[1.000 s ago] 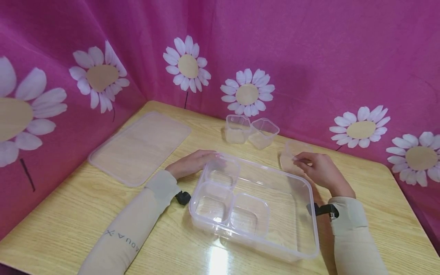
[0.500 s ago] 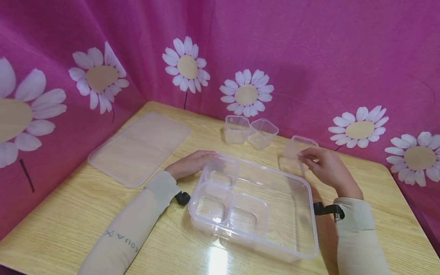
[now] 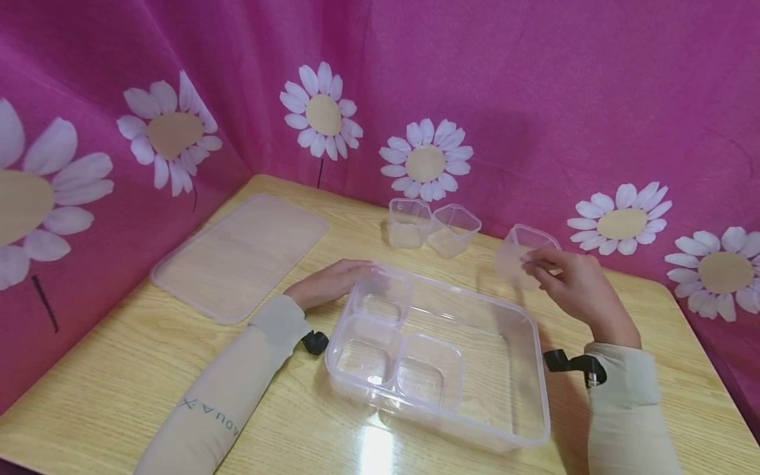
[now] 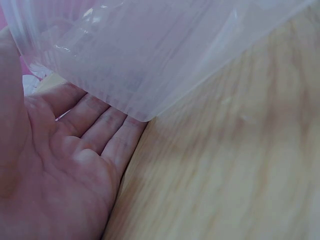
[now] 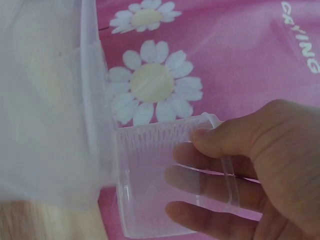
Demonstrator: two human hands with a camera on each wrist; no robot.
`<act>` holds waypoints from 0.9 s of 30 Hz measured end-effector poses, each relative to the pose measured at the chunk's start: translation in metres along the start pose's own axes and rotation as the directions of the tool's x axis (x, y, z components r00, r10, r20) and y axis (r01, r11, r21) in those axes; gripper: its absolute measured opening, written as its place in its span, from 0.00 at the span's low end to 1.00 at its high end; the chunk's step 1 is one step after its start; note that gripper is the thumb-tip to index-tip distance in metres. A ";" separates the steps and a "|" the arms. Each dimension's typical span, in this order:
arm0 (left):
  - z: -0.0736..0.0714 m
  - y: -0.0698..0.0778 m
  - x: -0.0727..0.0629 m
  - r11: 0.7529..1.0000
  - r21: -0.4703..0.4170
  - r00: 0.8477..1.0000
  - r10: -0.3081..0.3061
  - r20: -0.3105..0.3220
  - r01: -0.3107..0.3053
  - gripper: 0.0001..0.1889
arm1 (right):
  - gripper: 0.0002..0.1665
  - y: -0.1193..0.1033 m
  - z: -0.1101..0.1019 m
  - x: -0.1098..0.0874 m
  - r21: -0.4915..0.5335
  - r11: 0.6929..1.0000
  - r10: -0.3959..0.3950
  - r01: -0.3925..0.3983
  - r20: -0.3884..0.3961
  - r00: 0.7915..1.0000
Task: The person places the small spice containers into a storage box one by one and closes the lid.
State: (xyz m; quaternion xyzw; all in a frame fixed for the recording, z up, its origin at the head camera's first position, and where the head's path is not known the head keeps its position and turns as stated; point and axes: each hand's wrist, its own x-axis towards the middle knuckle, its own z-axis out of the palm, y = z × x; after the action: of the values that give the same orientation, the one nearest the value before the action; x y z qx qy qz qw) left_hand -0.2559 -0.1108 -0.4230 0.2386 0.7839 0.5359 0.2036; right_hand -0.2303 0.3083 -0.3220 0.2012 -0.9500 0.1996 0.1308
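Observation:
A large clear rectangular plastic container lies on the table, with several small clear cups standing inside its left part. My left hand touches its back left corner; in the left wrist view the fingers lie fairly straight against the corner. To the right, behind the container, my right hand pinches the rim of another small clear cup. In the right wrist view that small cup sits between thumb and fingers, the fingers showing through its wall.
Two small clear cups stand side by side at the table's back edge. A flat translucent lid lies on the left of the wooden table. Pink cloth with white daisies rises behind and at the left.
My right hand has moved right and slightly lower in the head view. The cup in it has shifted right and shows more of its rim. My left hand and the large container have stayed put.

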 end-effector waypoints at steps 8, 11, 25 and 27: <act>0.000 0.002 -0.001 1.000 0.003 1.000 -0.005 -0.003 0.005 0.27 | 0.13 -0.018 -0.006 -0.003 0.006 0.998 -0.064 0.064 -0.020 0.998; 0.000 0.002 0.000 1.000 0.003 1.000 -0.003 0.000 0.003 0.25 | 0.13 -0.025 -0.009 -0.004 -0.004 0.993 -0.115 0.115 -0.034 0.993; 0.000 0.001 0.000 1.000 0.010 1.000 -0.006 -0.002 0.006 0.26 | 0.14 -0.064 -0.017 -0.011 -0.039 0.960 -0.279 0.277 -0.065 0.958; 0.000 0.000 0.001 1.000 0.009 1.000 -0.001 -0.001 0.001 0.26 | 0.15 -0.069 -0.016 -0.011 -0.039 0.950 -0.311 0.309 -0.077 0.947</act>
State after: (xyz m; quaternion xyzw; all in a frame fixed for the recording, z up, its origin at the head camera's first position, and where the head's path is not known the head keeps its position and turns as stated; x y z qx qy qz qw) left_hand -0.2563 -0.1103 -0.4226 0.2387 0.7864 0.5325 0.2027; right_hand -0.1876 0.2612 -0.2892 0.3377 -0.9030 0.1721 0.2021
